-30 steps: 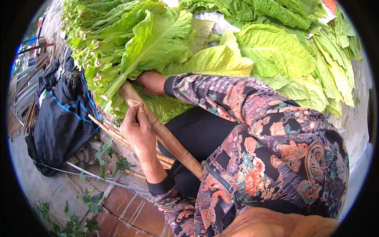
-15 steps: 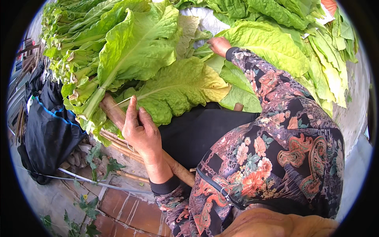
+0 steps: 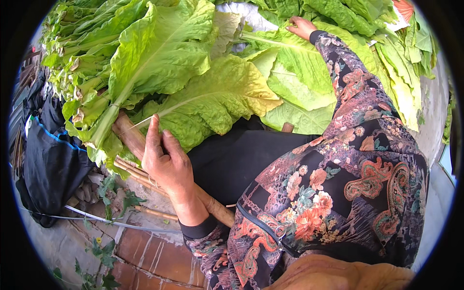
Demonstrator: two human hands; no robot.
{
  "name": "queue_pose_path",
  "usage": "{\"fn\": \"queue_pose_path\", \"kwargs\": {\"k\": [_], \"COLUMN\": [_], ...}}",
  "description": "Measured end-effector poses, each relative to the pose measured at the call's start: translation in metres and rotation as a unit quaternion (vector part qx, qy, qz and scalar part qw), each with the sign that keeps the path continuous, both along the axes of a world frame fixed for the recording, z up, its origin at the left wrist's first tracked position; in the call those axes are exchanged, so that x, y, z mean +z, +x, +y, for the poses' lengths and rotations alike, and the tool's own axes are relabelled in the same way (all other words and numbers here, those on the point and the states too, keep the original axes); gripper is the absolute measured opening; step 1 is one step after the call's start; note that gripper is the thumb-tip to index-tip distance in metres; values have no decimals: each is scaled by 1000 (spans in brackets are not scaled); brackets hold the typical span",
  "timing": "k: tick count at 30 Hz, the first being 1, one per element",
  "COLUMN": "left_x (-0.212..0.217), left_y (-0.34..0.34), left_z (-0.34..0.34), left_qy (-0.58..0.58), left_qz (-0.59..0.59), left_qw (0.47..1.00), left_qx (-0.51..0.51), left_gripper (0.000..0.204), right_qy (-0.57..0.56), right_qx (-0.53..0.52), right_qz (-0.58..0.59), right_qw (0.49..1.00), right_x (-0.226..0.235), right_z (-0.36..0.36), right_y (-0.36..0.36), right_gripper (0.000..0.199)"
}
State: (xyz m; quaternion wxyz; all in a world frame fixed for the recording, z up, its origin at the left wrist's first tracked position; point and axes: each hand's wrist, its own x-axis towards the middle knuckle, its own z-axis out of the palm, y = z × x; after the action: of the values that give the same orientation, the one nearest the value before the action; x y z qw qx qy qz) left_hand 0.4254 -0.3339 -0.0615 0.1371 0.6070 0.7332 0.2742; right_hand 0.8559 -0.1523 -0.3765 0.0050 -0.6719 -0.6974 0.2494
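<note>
A thin pale string (image 3: 142, 122) runs taut from the leaf stems on the left to the raised index finger of my left hand (image 3: 167, 166). The other fingers of this hand are curled in, and a bit of string shows below them. Under the string lies a wooden pole (image 3: 129, 135), bearing a row of large green leaves (image 3: 154, 53) by their stems. A leaf with a yellowed tip (image 3: 217, 99) hangs beside it. Farther off, my right hand (image 3: 302, 28) is closed at the edge of a green leaf (image 3: 285, 41) in the loose pile; its fingertips are partly hidden.
Black cloth (image 3: 48, 159) with a blue edge hangs at the left. Thin bamboo sticks (image 3: 140, 176) lie below the pole, near a white pipe (image 3: 111, 221), vine leaves (image 3: 101, 251) and reddish floor tiles (image 3: 154, 256). Dark trousers (image 3: 251, 145) cover my lap.
My right hand has moved away and to the right over the pile, exposing more of a leaf and its pale midrib. The left hand keeps its pose; the view has shifted slightly.
</note>
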Motion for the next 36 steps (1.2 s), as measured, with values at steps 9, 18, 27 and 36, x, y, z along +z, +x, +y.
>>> {"fn": "queue_pose_path", "kwargs": {"k": [9,18,27,36], "left_x": [-7,-4,4,2], "left_y": [-4,-12,-9,-13], "left_z": [0,-3,-4,-9], "left_qy": [-4,1,-18,-8], "left_qz": [24,26,10,11], "left_qw": [1000,999,1000,1000], "left_qx": [-9,-26,-20,-23], "left_gripper": [32,31,32,33], "right_qy": [-4,72,-231,-32], "right_qx": [87,2,67,63], "right_qz": [-160,-17,144,-9], "right_qw": [983,997,960,997], "right_x": [-31,19,-27,-42], "right_z": [-42,-20,-161,-100], "right_y": [-94,-89,-221,-215], "right_gripper": [40,40,58,32]}}
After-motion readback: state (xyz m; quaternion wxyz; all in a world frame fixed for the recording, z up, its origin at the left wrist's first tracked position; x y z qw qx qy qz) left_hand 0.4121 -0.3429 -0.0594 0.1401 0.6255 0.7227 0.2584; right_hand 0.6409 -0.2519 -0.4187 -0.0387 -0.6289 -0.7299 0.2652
